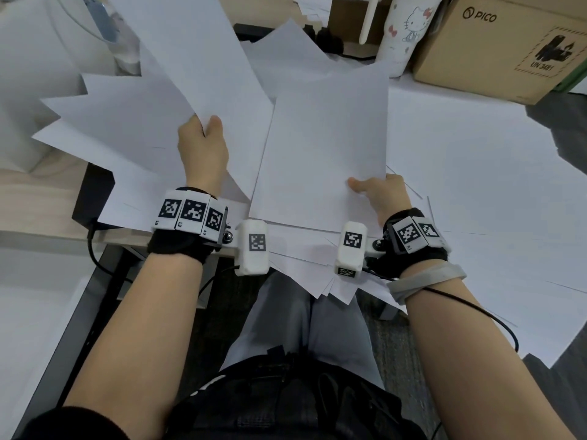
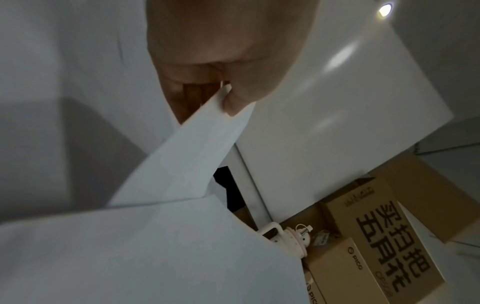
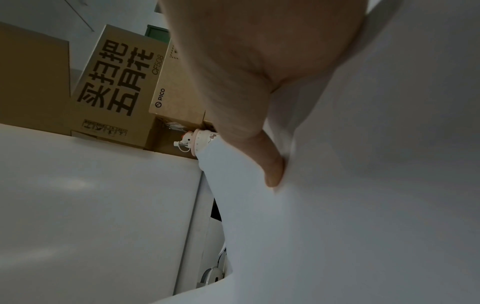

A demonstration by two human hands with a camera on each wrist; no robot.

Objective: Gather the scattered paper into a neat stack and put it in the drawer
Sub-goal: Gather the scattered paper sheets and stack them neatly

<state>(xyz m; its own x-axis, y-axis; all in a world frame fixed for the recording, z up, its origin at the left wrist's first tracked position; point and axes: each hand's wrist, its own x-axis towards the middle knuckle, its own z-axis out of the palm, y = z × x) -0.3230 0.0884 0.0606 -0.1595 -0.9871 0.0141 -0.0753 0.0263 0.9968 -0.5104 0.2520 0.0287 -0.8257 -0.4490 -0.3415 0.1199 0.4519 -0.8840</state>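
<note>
While the left hand (image 1: 203, 147) pinched a fanned bunch of white sheets (image 1: 133, 122) at their corner, thumb on top, lifting them off the surface (image 1: 476, 160), the right hand (image 1: 381, 193) gripped the near edge of another sheet (image 1: 324, 147), thumb pressed down on it! More loose paper (image 1: 476, 217) lay spread out to the right, near a PICO cardboard box (image 1: 495, 46) and a cartoon-cat bottle (image 1: 403, 33).

Black wrist straps (image 1: 178, 246) with white coded-marker blocks (image 1: 187, 212), thin black cables (image 1: 470, 304); grey band, perhaps rubber, right wrist (image 1: 425, 276).
</note>
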